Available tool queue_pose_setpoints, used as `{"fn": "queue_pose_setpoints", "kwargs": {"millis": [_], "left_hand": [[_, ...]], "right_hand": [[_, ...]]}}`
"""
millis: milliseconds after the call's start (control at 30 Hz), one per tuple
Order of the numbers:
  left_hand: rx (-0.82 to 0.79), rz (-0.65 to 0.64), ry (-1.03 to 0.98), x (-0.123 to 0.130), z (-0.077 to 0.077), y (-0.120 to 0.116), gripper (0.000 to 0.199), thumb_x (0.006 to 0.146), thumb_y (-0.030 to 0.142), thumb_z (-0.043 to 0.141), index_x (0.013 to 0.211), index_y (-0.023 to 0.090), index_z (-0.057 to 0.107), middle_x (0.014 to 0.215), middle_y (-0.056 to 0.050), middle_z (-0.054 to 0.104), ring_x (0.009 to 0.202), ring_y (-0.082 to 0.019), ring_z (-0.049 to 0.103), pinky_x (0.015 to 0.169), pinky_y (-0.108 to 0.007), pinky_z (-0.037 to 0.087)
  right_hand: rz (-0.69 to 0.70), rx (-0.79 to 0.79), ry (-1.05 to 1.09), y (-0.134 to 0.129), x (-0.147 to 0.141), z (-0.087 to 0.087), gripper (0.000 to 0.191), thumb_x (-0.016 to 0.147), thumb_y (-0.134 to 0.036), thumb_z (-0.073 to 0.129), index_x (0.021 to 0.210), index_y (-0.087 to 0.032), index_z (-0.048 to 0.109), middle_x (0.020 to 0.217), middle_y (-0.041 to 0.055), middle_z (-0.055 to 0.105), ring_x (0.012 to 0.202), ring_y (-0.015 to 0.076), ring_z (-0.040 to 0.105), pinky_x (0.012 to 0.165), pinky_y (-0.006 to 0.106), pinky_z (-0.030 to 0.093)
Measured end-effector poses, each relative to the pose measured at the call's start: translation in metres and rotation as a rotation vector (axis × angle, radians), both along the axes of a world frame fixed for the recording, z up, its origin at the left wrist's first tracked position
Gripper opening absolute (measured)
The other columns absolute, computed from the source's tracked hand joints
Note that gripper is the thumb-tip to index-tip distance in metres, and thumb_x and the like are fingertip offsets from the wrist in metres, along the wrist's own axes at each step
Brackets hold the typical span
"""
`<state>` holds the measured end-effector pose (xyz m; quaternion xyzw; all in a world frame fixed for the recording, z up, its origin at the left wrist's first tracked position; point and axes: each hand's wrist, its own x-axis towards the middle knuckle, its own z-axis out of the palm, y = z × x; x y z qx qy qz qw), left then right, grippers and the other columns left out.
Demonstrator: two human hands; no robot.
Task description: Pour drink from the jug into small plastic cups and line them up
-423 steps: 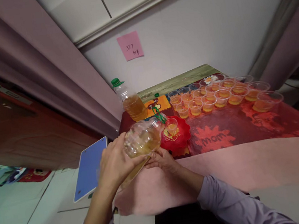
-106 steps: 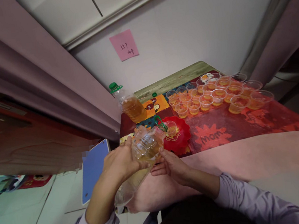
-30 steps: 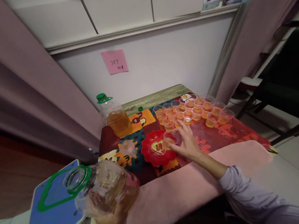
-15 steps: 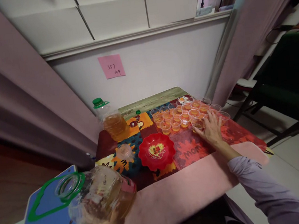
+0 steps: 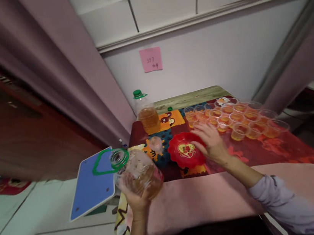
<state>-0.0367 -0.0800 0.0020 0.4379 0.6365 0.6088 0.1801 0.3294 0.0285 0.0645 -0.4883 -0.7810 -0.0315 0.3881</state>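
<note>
A large clear plastic jug [image 5: 145,173] with a green neck ring and handle lies tilted in my left hand [image 5: 135,195], its uncapped mouth toward the left; amber liquid is inside. My right hand [image 5: 211,143], fingers apart and holding nothing, hovers by the right rim of a red scalloped plate [image 5: 176,157] with a heart print. Rows of clear plastic cups [image 5: 239,131] with amber liquid stand to the right of that hand. One separate clear cup [image 5: 156,143] sits left of the plate.
A second jug [image 5: 149,119] with a green cap stands at the back left. Near it lies a small green cap [image 5: 170,108]. A blue board [image 5: 92,184] sits at the table's left. Pink cloth [image 5: 213,196] covers the front edge.
My right hand has left the cups and moved left to the red plate. The view has turned left. My left hand still holds the tilted jug.
</note>
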Motion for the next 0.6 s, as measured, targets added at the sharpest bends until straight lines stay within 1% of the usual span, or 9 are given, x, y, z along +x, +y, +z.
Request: {"fn": "queue_pose_setpoints", "kwargs": {"millis": [33,67,133,200,267,333,400,500,600], "left_hand": [[0.02,0.011,-0.01,0.0,0.001,-0.001,0.13,0.058,0.077,0.089,0.166,0.024,0.041,0.15,-0.02,0.064,0.147,-0.05,0.057,0.114,-0.069,0.056],[0.041,0.016,-0.017,0.001,0.002,-0.001,0.13,0.056,0.078,0.091,0.164,0.024,0.044,0.151,-0.02,0.064,0.147,-0.049,0.057,0.116,-0.069,0.054],[0.078,0.017,-0.024,0.002,0.005,-0.002,0.127,0.054,0.08,0.092,0.16,0.027,0.048,0.152,-0.018,0.063,0.147,-0.047,0.059,0.122,-0.07,0.049],[0.094,0.009,-0.021,0.004,0.007,-0.002,0.123,0.055,0.082,0.092,0.157,0.029,0.05,0.153,-0.017,0.064,0.146,-0.044,0.061,0.125,-0.069,0.046],[0.099,-0.003,-0.016,0.005,0.007,-0.002,0.123,0.055,0.082,0.093,0.157,0.028,0.051,0.155,-0.019,0.063,0.146,-0.044,0.062,0.126,-0.068,0.047],[0.104,-0.01,-0.013,0.004,0.007,-0.003,0.126,0.054,0.082,0.093,0.158,0.025,0.05,0.157,-0.021,0.062,0.146,-0.045,0.063,0.125,-0.07,0.048],[0.097,-0.019,-0.008,0.003,0.008,-0.005,0.126,0.054,0.081,0.095,0.158,0.025,0.052,0.156,-0.021,0.064,0.145,-0.047,0.063,0.122,-0.072,0.05],[0.069,-0.056,-0.012,0.002,0.012,-0.007,0.122,0.054,0.075,0.099,0.158,0.028,0.056,0.151,-0.019,0.069,0.146,-0.051,0.062,0.115,-0.074,0.055],[0.06,-0.075,-0.044,0.002,0.017,-0.009,0.126,0.053,0.076,0.099,0.161,0.029,0.054,0.15,-0.018,0.071,0.146,-0.052,0.062,0.11,-0.076,0.059]], "right_hand": [[0.098,-0.031,-0.022,0.005,-0.024,0.007,0.035,0.11,-0.037,0.06,0.14,-0.026,0.074,0.144,0.0149,0.074,0.137,0.0321,0.068,0.125,0.056,0.048],[0.165,-0.086,-0.059,0.011,-0.048,0.013,0.034,0.111,-0.034,0.06,0.139,-0.026,0.075,0.14,0.0139,0.076,0.13,0.03,0.071,0.119,0.05,0.054],[0.256,-0.222,-0.147,0.025,-0.09,0.021,0.033,0.11,-0.031,0.061,0.139,-0.027,0.076,0.136,0.0122,0.078,0.119,0.0273,0.076,0.105,0.041,0.063],[0.326,-0.337,-0.219,0.038,-0.123,0.025,0.035,0.109,-0.027,0.062,0.141,-0.027,0.076,0.14,0.0105,0.077,0.117,0.0246,0.078,0.097,0.034,0.065],[0.385,-0.405,-0.252,0.047,-0.144,0.024,0.038,0.107,-0.02,0.064,0.141,-0.026,0.076,0.145,0.0098,0.076,0.123,0.0229,0.078,0.099,0.029,0.064],[0.414,-0.434,-0.251,0.053,-0.154,0.019,0.04,0.102,-0.01,0.064,0.137,-0.024,0.079,0.143,0.0098,0.079,0.128,0.0221,0.077,0.105,0.028,0.062],[0.409,-0.446,-0.235,0.056,-0.158,0.015,0.042,0.1,-0.005,0.062,0.133,-0.024,0.081,0.141,0.0095,0.081,0.129,0.0219,0.077,0.109,0.029,0.06],[0.378,-0.452,-0.207,0.058,-0.156,0.01,0.036,0.103,-0.01,0.061,0.128,-0.024,0.082,0.139,0.0093,0.082,0.127,0.0225,0.078,0.109,0.032,0.06],[0.352,-0.476,-0.182,0.059,-0.155,0.009,0.02,0.106,-0.018,0.065,0.111,-0.022,0.085,0.121,0.0101,0.086,0.113,0.0225,0.081,0.098,0.03,0.061]]}}
